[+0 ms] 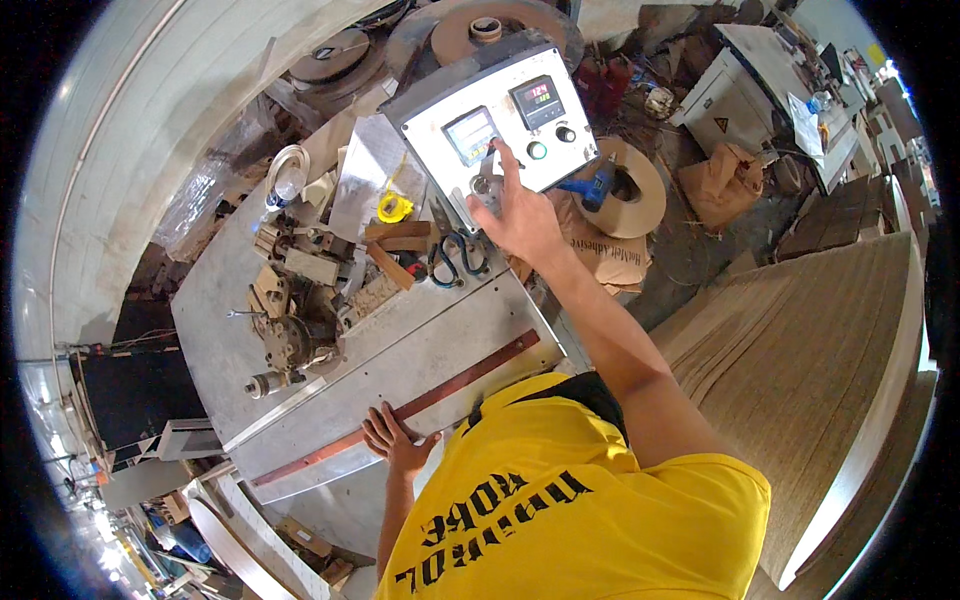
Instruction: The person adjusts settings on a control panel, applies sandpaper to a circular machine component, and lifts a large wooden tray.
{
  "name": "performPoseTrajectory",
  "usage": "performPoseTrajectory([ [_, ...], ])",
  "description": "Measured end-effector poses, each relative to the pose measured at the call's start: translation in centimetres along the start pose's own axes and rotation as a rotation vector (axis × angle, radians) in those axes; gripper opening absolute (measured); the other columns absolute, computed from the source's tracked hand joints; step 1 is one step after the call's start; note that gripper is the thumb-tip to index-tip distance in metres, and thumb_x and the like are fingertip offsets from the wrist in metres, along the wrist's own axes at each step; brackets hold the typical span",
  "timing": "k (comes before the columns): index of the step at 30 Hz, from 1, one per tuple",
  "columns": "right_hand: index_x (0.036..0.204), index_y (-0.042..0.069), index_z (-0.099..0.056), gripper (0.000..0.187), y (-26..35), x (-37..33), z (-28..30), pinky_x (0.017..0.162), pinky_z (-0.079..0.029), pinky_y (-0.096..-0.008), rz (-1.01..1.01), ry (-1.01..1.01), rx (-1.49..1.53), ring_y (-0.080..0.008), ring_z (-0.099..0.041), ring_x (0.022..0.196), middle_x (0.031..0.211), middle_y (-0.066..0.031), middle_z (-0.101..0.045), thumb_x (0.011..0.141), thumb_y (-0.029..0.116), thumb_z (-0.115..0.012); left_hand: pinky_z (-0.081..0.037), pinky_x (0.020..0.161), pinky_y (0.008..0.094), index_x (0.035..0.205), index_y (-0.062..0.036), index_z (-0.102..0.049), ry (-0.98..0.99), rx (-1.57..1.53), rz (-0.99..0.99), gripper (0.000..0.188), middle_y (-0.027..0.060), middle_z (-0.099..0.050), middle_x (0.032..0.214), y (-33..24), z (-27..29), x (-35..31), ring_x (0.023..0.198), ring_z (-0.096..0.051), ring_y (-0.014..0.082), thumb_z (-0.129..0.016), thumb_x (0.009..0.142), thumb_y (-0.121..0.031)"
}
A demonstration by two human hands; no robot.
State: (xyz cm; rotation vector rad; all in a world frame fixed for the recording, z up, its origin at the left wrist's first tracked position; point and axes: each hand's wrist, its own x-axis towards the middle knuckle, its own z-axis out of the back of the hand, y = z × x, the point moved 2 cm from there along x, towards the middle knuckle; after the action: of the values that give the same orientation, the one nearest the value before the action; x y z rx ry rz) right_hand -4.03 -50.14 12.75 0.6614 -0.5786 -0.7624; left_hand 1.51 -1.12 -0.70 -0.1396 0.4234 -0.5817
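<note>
My right hand (520,215) reaches up to a white control box (425,150). Its index finger is stretched out to the lower right corner of a small touch screen (468,132), and its thumb sticks out to the left. Beside that hand is a grey round fitting (484,186), partly covered. A digital display (537,102), a black knob (566,134) and a green button (537,151) sit further right on the panel. My left hand (398,445) lies with spread fingers at the near edge of the metal machine table (300,430), by a reddish-brown strip (470,378). Neither hand holds anything.
A metal machine head (295,340) stands on the table's left. Near the box lie a yellow tape measure (395,207) and wooden pieces (400,250). A blue tool (598,187) rests on a brown roll (640,205) at right. Stacked boards (800,370) flank my right.
</note>
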Motion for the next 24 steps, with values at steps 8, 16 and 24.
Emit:
performPoseTrajectory([
  [8,0.153,0.006,-0.017,0.088,-0.2,0.9,-0.1,0.063,-0.057,-0.0519,0.063,-0.052,0.009,-0.046,-0.068,0.067,0.075,-0.0268,-0.068,0.089,0.047,-0.061,0.012,0.111,0.0657,0.16,-0.0143,0.0,-0.022,-0.016,-0.008,0.14,0.0234,0.014,0.163,-0.6,-0.6,1.6,0.147,0.019,0.0482,-0.087,0.061,-0.062],
  [16,0.153,0.008,-0.02,0.085,0.5,0.6,0.6,0.061,-0.057,-0.0507,0.032,-0.014,-0.028,-0.0443,-0.068,0.065,0.074,-0.025,-0.068,0.089,0.045,-0.062,0.013,0.111,0.0645,0.16,-0.0143,0.001,-0.005,-0.016,0.011,0.14,0.0238,0.012,0.163,-0.8,-0.2,1.1,0.147,0.019,0.048,-0.087,0.061,-0.06],
  [24,0.154,0.006,-0.021,0.086,-0.1,0.3,-0.2,0.058,-0.057,-0.0488,0.066,-0.05,-0.05,-0.0418,-0.068,0.061,0.066,-0.0222,-0.066,0.089,0.044,-0.062,0.013,0.111,0.0657,0.159,-0.0143,0.003,0.019,-0.006,0.017,0.141,0.0234,0.014,0.163,-0.4,-0.3,0.8,0.146,0.019,0.0496,-0.086,0.062,-0.061],
])
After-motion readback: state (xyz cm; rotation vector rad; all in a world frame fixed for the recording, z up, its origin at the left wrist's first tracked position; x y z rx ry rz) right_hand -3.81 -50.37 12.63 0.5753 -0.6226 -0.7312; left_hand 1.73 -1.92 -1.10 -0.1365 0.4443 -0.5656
